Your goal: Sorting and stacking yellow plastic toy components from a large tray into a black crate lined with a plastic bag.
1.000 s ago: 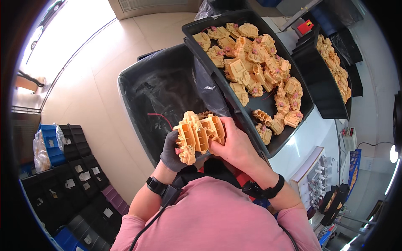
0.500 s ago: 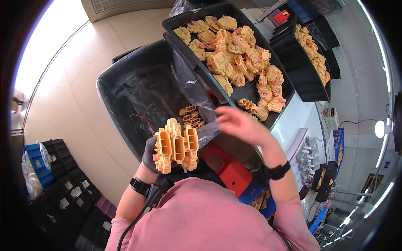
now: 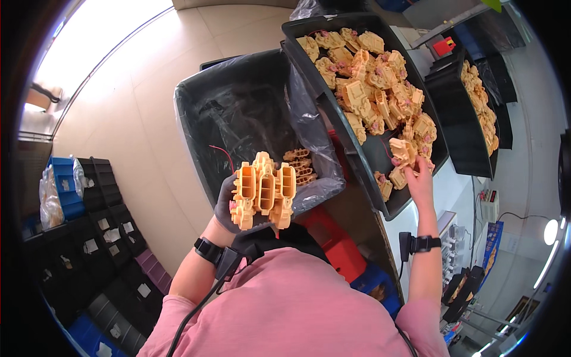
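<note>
Left hand [image 3: 225, 205] holding apparently three yellow parts [image 3: 266, 178], one part [image 3: 402, 151] in right fingers [image 3: 422, 168]

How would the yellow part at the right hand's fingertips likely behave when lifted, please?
The yellow part is probably stiff, given its moulded, angular shape. It may be light for its size, since similar parts in the left hand show hollow slots. Its uneven outline suggests tipping rather than rolling.

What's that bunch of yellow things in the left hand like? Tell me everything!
The bunch looks like pale-yellow plastic: three chunky pieces side by side, with long divided slots facing the camera and bumpy edges. A pink bit shows at its left. The gloved left hand holds it by the black bin.
</note>
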A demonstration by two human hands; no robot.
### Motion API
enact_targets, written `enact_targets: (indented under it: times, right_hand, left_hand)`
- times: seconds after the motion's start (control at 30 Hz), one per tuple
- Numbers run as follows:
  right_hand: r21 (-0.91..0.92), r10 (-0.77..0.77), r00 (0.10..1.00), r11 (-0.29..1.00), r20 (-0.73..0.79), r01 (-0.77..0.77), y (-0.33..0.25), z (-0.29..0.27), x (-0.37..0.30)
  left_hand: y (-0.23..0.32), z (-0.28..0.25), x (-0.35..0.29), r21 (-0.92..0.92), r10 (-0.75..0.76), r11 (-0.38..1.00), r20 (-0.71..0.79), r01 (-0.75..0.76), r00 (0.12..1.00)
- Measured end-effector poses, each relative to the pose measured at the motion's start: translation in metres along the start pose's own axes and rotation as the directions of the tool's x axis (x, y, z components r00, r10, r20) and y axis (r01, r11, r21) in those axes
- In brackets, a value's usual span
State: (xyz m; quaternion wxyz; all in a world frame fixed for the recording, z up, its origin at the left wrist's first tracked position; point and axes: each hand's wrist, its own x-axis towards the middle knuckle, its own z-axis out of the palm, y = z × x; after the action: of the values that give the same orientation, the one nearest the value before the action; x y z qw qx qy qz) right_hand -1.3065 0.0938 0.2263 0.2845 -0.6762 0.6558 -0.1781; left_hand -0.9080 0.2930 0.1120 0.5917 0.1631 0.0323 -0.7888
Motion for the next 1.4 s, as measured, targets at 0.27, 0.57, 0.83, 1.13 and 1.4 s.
enact_targets:
  times: [0.27,0.57,0.83,1.13,1.4]
  right_hand:
    - [-0.142,-0.71,0.561,0.559,0.425,0.817,-0.158,0.017,-0.05]
    - [-0.062,-0.762,0.398,0.429,0.51,0.901,-0.179,0.071,-0.059]
    - [0.29,-0.147,0.826,0.957,0.544,-0.021,-0.156,0.134,-0.089]
    - [0.313,0.109,0.479,0.629,0.871,-0.712,-0.116,0.211,-0.081]
    - [0.452,0.246,0.622,0.5,0.744,-0.739,-0.077,0.315,-0.016]
  left_hand:
    - [-0.009,-0.005,0.003,0.228,0.079,0.972,-0.112,-0.052,0.991]
    - [-0.01,-0.028,-0.011,0.712,0.276,0.672,0.012,-0.202,0.961]
    - [0.011,-0.019,-0.017,0.117,-0.067,0.988,-0.286,0.104,0.956]
    - [0.062,-0.029,0.006,0.023,-0.312,0.942,-0.307,0.335,0.899]
    - [0.115,-0.081,0.11,0.994,-0.025,0.105,0.039,-0.036,0.999]
